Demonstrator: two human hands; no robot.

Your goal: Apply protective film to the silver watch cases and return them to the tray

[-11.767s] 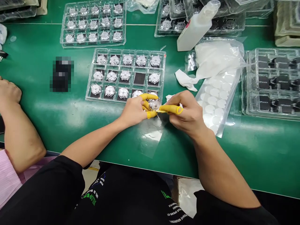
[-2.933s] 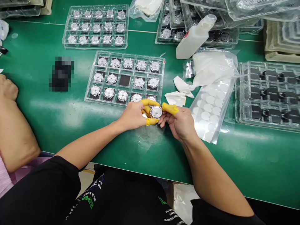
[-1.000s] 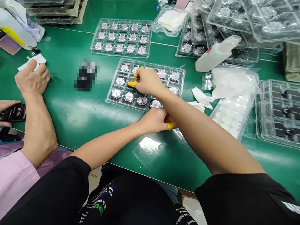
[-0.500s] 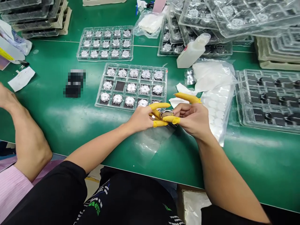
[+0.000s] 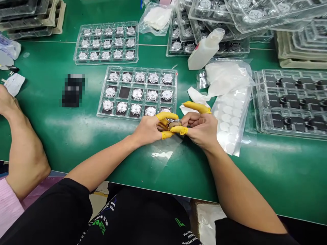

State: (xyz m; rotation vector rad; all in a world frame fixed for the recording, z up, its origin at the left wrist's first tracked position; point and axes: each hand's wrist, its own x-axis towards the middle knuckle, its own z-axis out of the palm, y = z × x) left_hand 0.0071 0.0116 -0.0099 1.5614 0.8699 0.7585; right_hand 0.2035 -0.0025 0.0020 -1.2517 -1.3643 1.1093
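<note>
Both of the person's hands were together near the middle of a green workbench (image 5: pixel 51 143). The left hand (image 5: pixel 146 131) and the right hand (image 5: pixel 200 127) pinched a round silver watch (image 5: pixel 174 124) between their fingertips. The tilted watch was just beyond the near right corner of a clear plastic tray (image 5: pixel 102 117). Yellow finger cots (image 5: pixel 167 116) covered several fingers of both hands. The tray held rows of watches face up, and one compartment (image 5: pixel 124 92) showed only a dark pad. A sheet of white round stickers (image 5: pixel 226 117) lay just right of the hands, beside a crumpled white wipe (image 5: pixel 195 97). A clear plastic film (image 5: pixel 163 160) lay under the hands. A co-worker's forearm (image 5: pixel 25 156) rested at the desk's left edge.
</note>
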